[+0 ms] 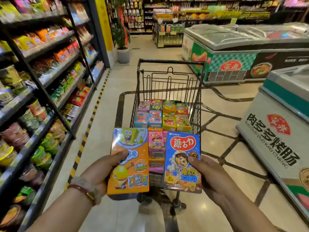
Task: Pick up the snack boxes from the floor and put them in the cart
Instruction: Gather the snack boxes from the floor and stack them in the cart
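The left hand (pixel 102 171) grips an orange snack box (pixel 128 161), thumb on its face; the right hand (pixel 210 174) grips a blue snack box (pixel 182 163) likewise. Both boxes stand upright, long axes pointing away, above the near end of the cart (pixel 170 64), which holds more boxes (pixel 163 114).

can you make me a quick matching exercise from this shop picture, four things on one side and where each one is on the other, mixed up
Things:
1. orange snack box
2. blue snack box
3. potted plant
4. chest freezer

Places:
a. at the far end of the aisle, beside the yellow pillar
b. held in the right hand
c. to the right of the cart
d. held in the left hand

Pairs: 1-d, 2-b, 3-a, 4-c
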Demonstrator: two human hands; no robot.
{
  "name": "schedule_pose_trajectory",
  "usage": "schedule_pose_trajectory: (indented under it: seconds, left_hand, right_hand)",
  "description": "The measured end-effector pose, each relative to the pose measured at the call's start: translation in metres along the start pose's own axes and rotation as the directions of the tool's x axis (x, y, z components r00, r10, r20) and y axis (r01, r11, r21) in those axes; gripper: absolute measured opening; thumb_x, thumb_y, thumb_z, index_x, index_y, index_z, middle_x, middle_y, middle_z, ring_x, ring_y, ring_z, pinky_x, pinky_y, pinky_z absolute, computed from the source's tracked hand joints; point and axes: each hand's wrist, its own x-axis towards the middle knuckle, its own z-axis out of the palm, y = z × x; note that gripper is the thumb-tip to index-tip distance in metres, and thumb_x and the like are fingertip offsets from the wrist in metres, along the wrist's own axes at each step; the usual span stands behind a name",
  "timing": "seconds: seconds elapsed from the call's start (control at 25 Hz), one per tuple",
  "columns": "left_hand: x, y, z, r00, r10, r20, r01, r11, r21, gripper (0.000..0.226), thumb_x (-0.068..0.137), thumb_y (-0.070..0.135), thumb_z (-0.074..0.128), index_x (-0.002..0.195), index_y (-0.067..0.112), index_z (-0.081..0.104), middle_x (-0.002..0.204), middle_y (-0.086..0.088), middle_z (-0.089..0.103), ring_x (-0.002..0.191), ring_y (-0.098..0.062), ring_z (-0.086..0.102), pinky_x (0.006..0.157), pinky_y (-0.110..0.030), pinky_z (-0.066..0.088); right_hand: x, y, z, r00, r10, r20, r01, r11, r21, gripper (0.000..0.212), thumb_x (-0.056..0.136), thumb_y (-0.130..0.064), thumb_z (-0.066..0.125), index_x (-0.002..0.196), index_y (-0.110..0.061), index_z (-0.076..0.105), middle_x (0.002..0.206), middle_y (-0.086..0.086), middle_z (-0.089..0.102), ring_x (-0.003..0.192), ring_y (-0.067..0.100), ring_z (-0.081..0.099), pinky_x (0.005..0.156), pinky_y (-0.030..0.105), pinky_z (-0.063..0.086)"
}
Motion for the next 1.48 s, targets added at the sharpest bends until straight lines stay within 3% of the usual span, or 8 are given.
schedule_pose_trajectory:
  seconds: [0.24, 0.56, 0.76, 0.96, 1.12, 1.32, 1.4, 1.48]
  left_hand:
    - [0.096, 0.047, -0.013, 0.999, -0.034, 0.026, 0.035, 0.999, -0.014, 0.034, 0.078, 0.023, 0.061, 0.105, 0.003, 0.065, 0.097, -0.025, 0.070, 0.072, -0.037, 0.071, 0.055, -0.048, 0.058]
    - [0.249, 0.125, -0.051, 0.988, -0.120, 0.097, 0.119, 0.993, 0.019, 0.049, 0.072, 0.025, 0.067, 0.115, 0.002, 0.064, 0.109, -0.027, 0.066, 0.100, -0.045, 0.064, 0.092, -0.059, 0.047]
    - [0.316, 0.151, -0.048, 0.983, -0.149, 0.108, 0.141, 0.987, 0.076, 0.050, 0.066, 0.027, 0.071, 0.109, 0.001, 0.067, 0.106, -0.027, 0.067, 0.099, -0.046, 0.064, 0.093, -0.060, 0.045]
    - [0.374, 0.172, -0.029, 0.998, -0.051, 0.039, 0.044, 0.985, 0.167, 0.054, 0.052, 0.042, 0.085, 0.090, 0.004, 0.074, 0.092, -0.021, 0.072, 0.085, -0.039, 0.070, 0.085, -0.055, 0.052]
    - [0.437, 0.191, -0.007, 0.992, 0.079, -0.098, -0.048, 0.957, 0.286, 0.026, 0.079, 0.031, 0.074, 0.080, 0.005, 0.069, 0.068, -0.008, 0.072, 0.057, -0.021, 0.070, 0.050, -0.029, 0.055]
    - [0.537, 0.194, 0.015, 0.952, 0.161, -0.261, -0.037, 0.906, 0.423, 0.033, 0.083, 0.045, 0.065, 0.092, 0.013, 0.063, 0.094, -0.012, 0.070, 0.084, -0.032, 0.068, 0.080, -0.046, 0.055]
    - [0.569, 0.193, 0.023, 0.931, 0.211, -0.296, -0.026, 0.850, 0.525, 0.035, 0.090, 0.040, 0.058, 0.108, 0.010, 0.060, 0.109, -0.012, 0.067, 0.095, -0.032, 0.064, 0.085, -0.034, 0.049]
    - [0.590, 0.190, 0.030, 0.901, 0.272, -0.336, -0.010, 0.790, 0.613, 0.044, 0.095, 0.032, 0.054, 0.130, 0.008, 0.047, 0.123, -0.014, 0.058, 0.109, -0.033, 0.057, 0.080, -0.024, 0.037]
  right_hand:
    - [0.089, -0.023, 0.013, 0.996, 0.008, -0.084, -0.009, 1.000, -0.008, 0.035, 0.073, -0.015, 0.066, 0.103, 0.003, 0.064, 0.097, 0.023, 0.071, 0.082, 0.035, 0.070, 0.073, 0.045, 0.057]
    - [0.222, -0.042, 0.064, 0.974, 0.090, -0.208, -0.089, 0.996, 0.017, 0.029, 0.082, -0.009, 0.063, 0.108, 0.004, 0.063, 0.100, 0.025, 0.070, 0.087, 0.038, 0.070, 0.073, 0.048, 0.057]
    - [0.288, -0.052, 0.076, 0.952, 0.091, -0.291, -0.098, 0.995, -0.008, 0.028, 0.080, -0.012, 0.065, 0.104, 0.003, 0.064, 0.096, 0.025, 0.071, 0.085, 0.040, 0.067, 0.073, 0.047, 0.055]
    - [0.359, -0.072, 0.073, 0.943, 0.045, -0.329, -0.056, 0.998, -0.023, 0.017, 0.083, -0.008, 0.063, 0.096, 0.004, 0.063, 0.091, 0.023, 0.072, 0.066, 0.027, 0.070, 0.064, 0.040, 0.058]
    - [0.430, -0.084, 0.063, 0.941, 0.042, -0.335, -0.069, 0.995, -0.068, 0.024, 0.086, -0.011, 0.064, 0.102, 0.007, 0.063, 0.094, 0.022, 0.072, 0.080, 0.032, 0.071, 0.075, 0.045, 0.058]
    - [0.526, -0.084, 0.054, 0.917, 0.039, -0.396, -0.098, 0.987, -0.129, 0.033, 0.086, -0.027, 0.069, 0.095, 0.004, 0.065, 0.090, 0.039, 0.063, 0.070, 0.048, 0.061, 0.073, 0.062, 0.053]
    - [0.560, -0.080, 0.049, 0.903, 0.008, -0.430, -0.109, 0.971, -0.211, 0.043, 0.090, -0.032, 0.065, 0.095, 0.010, 0.057, 0.061, 0.027, 0.051, 0.049, 0.026, 0.042, 0.045, 0.035, 0.044]
    - [0.589, -0.075, 0.045, 0.904, -0.011, -0.428, -0.128, 0.947, -0.294, 0.037, 0.093, -0.031, 0.059, 0.076, 0.001, 0.057, 0.052, 0.006, 0.039, 0.042, 0.017, 0.032, 0.039, 0.023, 0.026]
